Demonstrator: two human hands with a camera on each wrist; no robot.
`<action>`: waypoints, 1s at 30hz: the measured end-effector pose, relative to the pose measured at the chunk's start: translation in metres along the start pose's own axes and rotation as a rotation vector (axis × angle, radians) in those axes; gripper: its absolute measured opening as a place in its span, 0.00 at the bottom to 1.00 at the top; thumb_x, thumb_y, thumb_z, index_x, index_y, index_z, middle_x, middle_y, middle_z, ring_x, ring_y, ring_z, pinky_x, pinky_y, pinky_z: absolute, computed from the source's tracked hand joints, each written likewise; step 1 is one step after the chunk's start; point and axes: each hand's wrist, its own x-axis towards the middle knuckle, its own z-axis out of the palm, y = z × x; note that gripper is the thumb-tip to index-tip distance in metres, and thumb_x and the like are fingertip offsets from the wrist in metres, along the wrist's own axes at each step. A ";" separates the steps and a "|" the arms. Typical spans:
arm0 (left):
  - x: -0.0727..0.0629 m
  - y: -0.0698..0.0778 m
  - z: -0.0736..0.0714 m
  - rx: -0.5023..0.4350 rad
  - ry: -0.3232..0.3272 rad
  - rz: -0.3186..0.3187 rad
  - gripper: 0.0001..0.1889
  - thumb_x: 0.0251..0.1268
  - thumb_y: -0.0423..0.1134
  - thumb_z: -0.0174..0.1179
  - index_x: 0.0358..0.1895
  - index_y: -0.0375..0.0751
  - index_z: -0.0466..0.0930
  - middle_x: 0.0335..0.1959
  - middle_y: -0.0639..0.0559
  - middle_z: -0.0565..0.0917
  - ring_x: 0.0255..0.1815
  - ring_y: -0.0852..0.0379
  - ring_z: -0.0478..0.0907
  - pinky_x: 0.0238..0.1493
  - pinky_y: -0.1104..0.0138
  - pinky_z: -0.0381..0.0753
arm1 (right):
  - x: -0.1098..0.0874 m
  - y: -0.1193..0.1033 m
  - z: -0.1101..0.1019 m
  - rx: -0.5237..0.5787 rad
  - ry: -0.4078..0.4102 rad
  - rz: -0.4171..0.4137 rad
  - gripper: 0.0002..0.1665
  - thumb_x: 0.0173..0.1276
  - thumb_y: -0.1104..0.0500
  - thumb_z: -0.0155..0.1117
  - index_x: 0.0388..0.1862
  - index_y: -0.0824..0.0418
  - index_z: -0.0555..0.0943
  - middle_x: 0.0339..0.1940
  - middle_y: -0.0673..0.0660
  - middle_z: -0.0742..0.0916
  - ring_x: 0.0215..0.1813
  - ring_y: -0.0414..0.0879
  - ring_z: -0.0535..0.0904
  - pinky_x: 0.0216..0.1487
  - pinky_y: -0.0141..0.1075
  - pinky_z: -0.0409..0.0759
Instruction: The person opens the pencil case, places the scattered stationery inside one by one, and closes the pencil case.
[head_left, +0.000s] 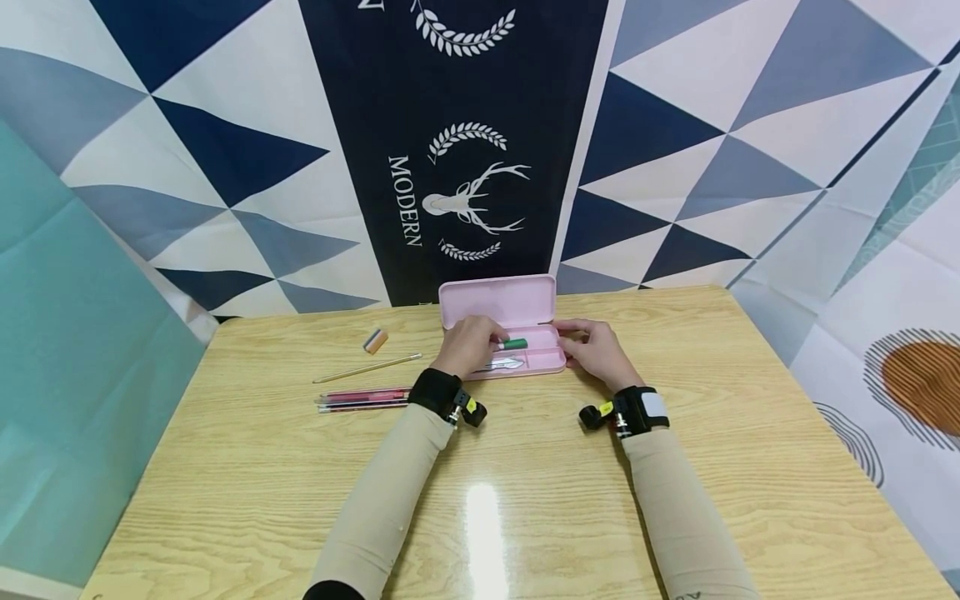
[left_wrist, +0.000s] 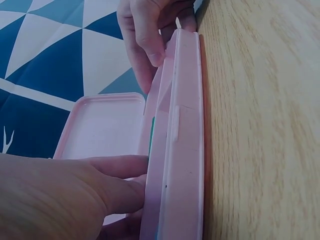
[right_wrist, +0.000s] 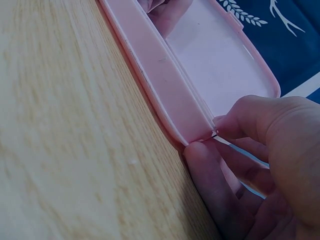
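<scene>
A pink pencil case (head_left: 545, 360) lies with its lid (head_left: 498, 300) raised at the table's far edge. My left hand (head_left: 468, 343) reaches into it, thumb and fingers pinching a green marker (head_left: 515, 343) in the back compartment. In the left wrist view only a sliver of green shows, and the fingertips are partly hidden behind the case wall. A silvery, pointed tool (head_left: 506, 363) lies in the front compartment, partly covered by the left hand. My right hand (head_left: 597, 350) grips the case's right end, with the thumb at the rim and a finger against the outer wall (right_wrist: 165, 85).
Left of the case lie a small eraser (head_left: 375, 341), a single yellowish pencil (head_left: 367, 368) and a bundle of several pencils (head_left: 363, 399), its right end near the left wrist strap. A patterned cloth (head_left: 480, 200) hangs right behind the wooden table (head_left: 555, 500).
</scene>
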 end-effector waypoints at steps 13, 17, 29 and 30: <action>-0.001 0.002 0.000 -0.016 -0.011 -0.016 0.13 0.74 0.29 0.71 0.51 0.51 0.98 0.51 0.53 0.95 0.50 0.53 0.85 0.64 0.53 0.87 | 0.000 0.002 -0.001 -0.001 0.003 -0.008 0.25 0.86 0.62 0.64 0.78 0.61 0.83 0.67 0.71 0.87 0.43 0.44 0.84 0.38 0.27 0.87; -0.001 0.001 0.000 -0.009 -0.011 -0.011 0.13 0.73 0.29 0.72 0.51 0.51 0.98 0.50 0.53 0.95 0.50 0.53 0.85 0.62 0.54 0.87 | 0.001 0.002 -0.001 -0.002 0.001 -0.010 0.25 0.86 0.62 0.64 0.78 0.61 0.83 0.66 0.71 0.87 0.42 0.44 0.84 0.38 0.27 0.87; -0.003 -0.003 -0.001 -0.027 0.031 0.065 0.15 0.73 0.28 0.70 0.54 0.51 0.97 0.44 0.53 0.95 0.46 0.54 0.87 0.54 0.55 0.87 | 0.002 0.002 0.000 -0.002 0.008 -0.028 0.24 0.86 0.61 0.65 0.77 0.62 0.83 0.66 0.72 0.88 0.41 0.43 0.85 0.37 0.27 0.87; -0.003 -0.004 -0.001 -0.035 0.036 0.074 0.15 0.73 0.28 0.70 0.54 0.50 0.97 0.44 0.52 0.95 0.46 0.53 0.87 0.53 0.55 0.87 | 0.001 0.002 0.000 -0.003 0.010 -0.031 0.24 0.86 0.61 0.65 0.77 0.62 0.84 0.65 0.72 0.89 0.41 0.43 0.85 0.37 0.27 0.87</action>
